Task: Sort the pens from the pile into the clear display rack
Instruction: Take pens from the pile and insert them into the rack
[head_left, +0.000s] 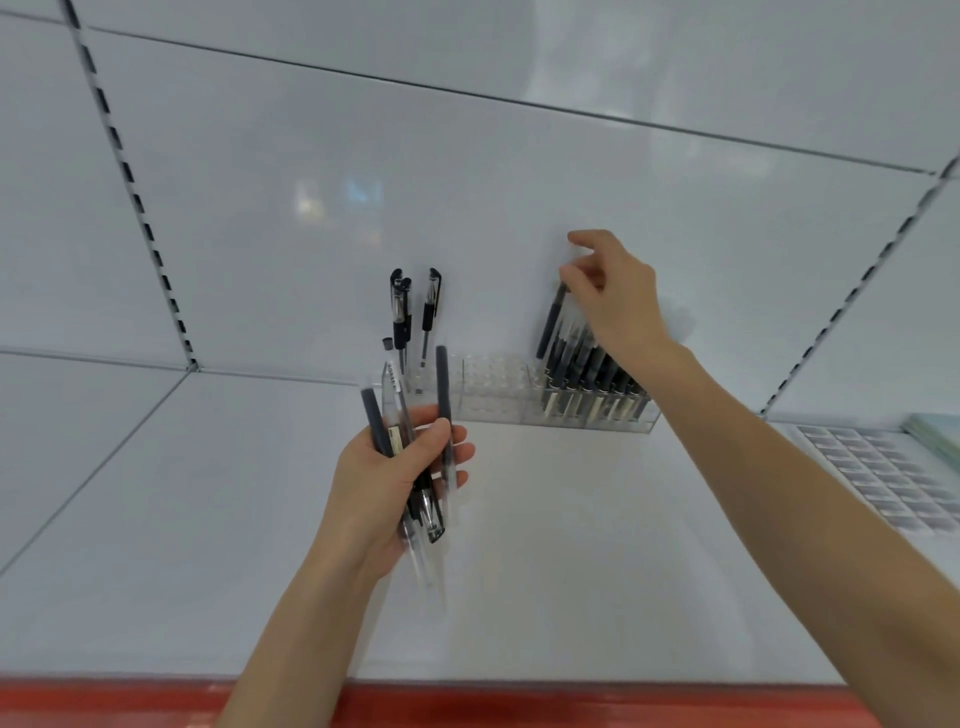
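The left hand (384, 483) hovers above the white shelf (571, 545), its grip curled tight around a bundle of pens (442, 384). Dark and clear-barrelled ones are mixed, fanning upward past the fingers and downward below the palm.

The clear display rack (493, 389) stands at the back of the shelf, against the glossy white back panel (415, 156). Three black clip pens (400, 312) stand upright in its left section. Its right section holds a dense row of dark pens (597, 374) leaning leftward.

The right hand (618, 296) reaches over that right section. Its grip is a pinch: thumb and fingertips close on the top end of a dark pen (550, 322), which slants down into the row, while the index finger lifts free above. Whether the pen's tip is already seated in a hole is hard to tell, as other pens hide it.

At the far right of the shelf lies a blurred flat sheet with a grid pattern (883, 478). A red edge strip (467, 701) runs along the shelf's front.
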